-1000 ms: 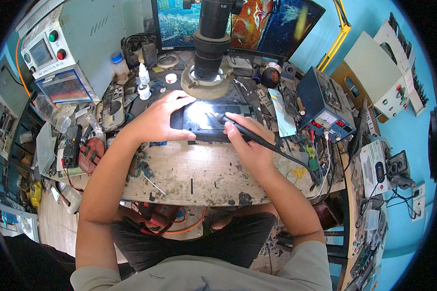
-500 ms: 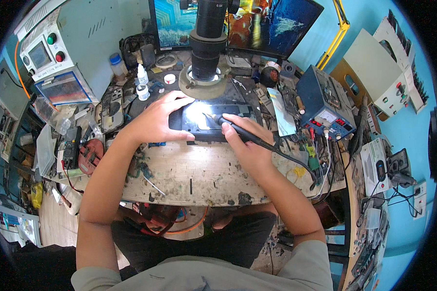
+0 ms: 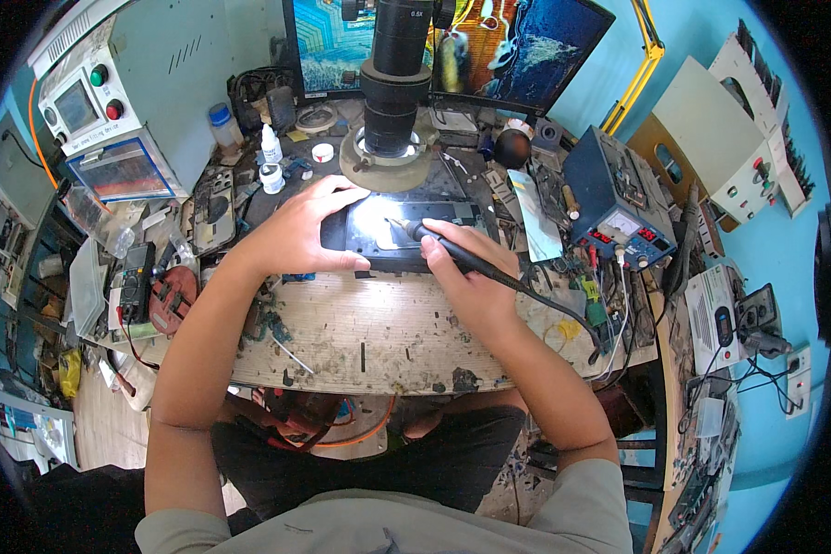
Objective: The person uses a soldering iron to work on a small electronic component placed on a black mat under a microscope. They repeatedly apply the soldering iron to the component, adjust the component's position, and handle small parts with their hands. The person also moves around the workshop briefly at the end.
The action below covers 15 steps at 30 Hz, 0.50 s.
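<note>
- A black work mat (image 3: pixel 379 254) is laid on the worn wooden bench (image 3: pixel 388 328), directly below the black microscope column (image 3: pixel 392 88); its middle is brightly lit by the ring light (image 3: pixel 388 166) around the column's foot.
- The left hand (image 3: pixel 300 231) is spread flat over the left end of the mat, fingers extended along its far edge and thumb along its near edge (nothing is gripped, the mat is merely pressed down).
- The right hand (image 3: pixel 462 272) is closed, pen-fashion, around the black handle of a soldering iron (image 3: pixel 452 251), and is rested on the mat's right end.
- The iron's tip is pointed left into the lit patch, where a small flat part is seen; what kind of part cannot be told through the glare.
- A black cable (image 3: pixel 563 314) is led from the iron's handle to the right across the bench.
- A blue bench power supply (image 3: pixel 614 194) is placed to the right of the mat, well apart from the hands.
- Small white bottles (image 3: pixel 270 162) are stood left of the microscope, and a monitor (image 3: pixel 489 42) is set behind it.
- A grey machine with red and green buttons (image 3: pixel 111 92) is seen at the far left.
</note>
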Each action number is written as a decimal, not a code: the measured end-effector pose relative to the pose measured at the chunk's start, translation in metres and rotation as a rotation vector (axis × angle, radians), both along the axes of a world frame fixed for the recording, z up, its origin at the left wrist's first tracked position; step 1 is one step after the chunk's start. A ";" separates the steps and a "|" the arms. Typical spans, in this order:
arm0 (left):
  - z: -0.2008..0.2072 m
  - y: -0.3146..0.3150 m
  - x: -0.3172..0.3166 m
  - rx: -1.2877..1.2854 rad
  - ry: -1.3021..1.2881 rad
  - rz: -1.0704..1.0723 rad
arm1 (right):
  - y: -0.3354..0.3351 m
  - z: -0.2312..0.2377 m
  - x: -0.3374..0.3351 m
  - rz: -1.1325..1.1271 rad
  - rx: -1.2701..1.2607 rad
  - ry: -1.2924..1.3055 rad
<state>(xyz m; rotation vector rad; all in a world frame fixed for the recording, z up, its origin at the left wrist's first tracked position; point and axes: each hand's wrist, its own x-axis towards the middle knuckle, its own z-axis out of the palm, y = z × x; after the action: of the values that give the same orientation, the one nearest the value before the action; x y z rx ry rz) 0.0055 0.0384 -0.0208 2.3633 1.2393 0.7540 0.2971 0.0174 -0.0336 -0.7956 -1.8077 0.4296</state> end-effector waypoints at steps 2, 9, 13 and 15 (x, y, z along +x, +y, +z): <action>-0.002 0.001 0.000 -0.006 -0.002 0.000 | 0.000 0.001 0.000 -0.015 -0.007 -0.015; 0.002 -0.002 0.000 0.010 -0.015 -0.008 | -0.001 0.002 0.000 -0.025 -0.013 -0.036; 0.002 -0.003 0.001 -0.005 -0.009 0.001 | -0.002 0.001 0.000 -0.019 -0.024 -0.019; 0.001 0.000 0.002 -0.003 -0.012 -0.001 | 0.000 0.001 0.000 -0.019 0.008 -0.025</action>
<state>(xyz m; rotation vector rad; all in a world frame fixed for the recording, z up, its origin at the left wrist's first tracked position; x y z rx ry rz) 0.0078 0.0380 -0.0194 2.3536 1.2342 0.7642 0.2976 0.0177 -0.0325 -0.8154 -1.8228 0.4015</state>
